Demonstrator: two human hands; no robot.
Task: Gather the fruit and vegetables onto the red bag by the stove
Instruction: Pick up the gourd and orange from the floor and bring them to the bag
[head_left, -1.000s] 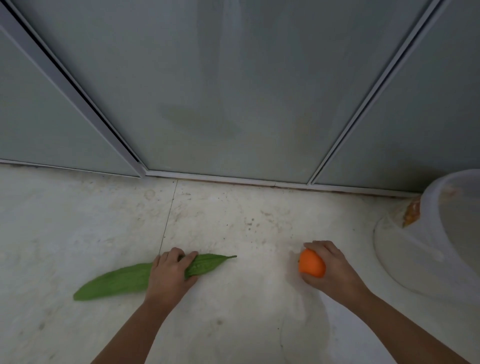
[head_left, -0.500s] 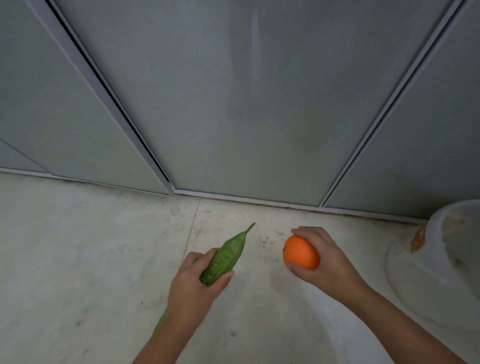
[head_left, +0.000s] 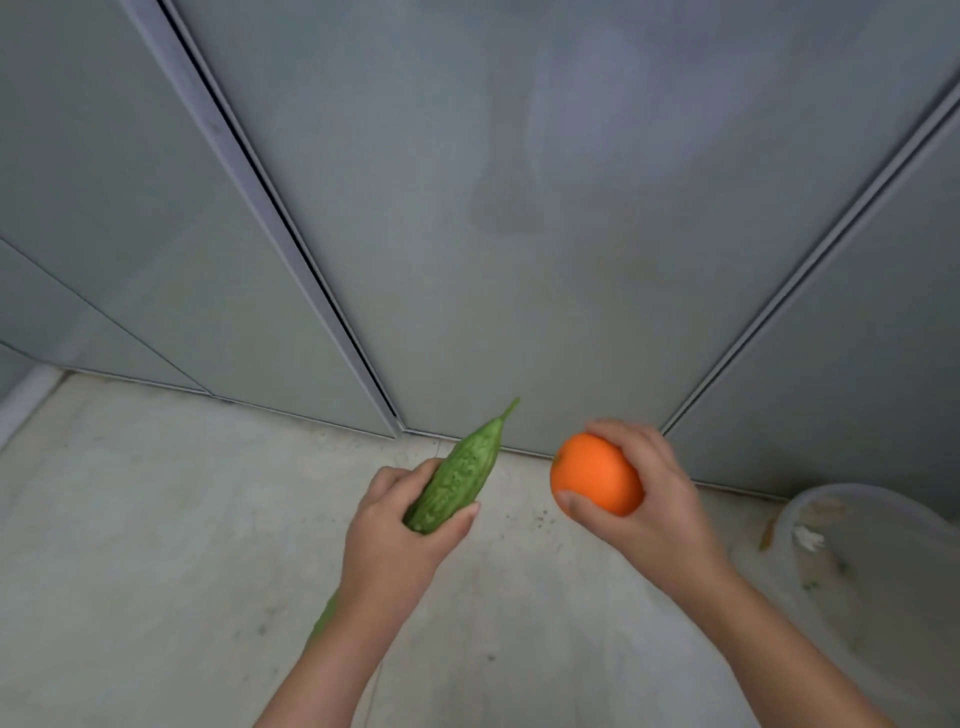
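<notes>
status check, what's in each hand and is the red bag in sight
Left hand gripping bitter gourd. Right hand gripping orange. Red bag, stove not in view.

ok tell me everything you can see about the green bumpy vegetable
The green vegetable is long and slim, with a bumpy, warty skin like a bitter gourd and a thin pointed tip aimed up toward the grey panels. It is lifted off the floor, tilted diagonally, gripped around its middle by the left hand. Its lower end shows blurred below the wrist. Only that hand touches it; the orange sits apart, in the other hand.
</notes>
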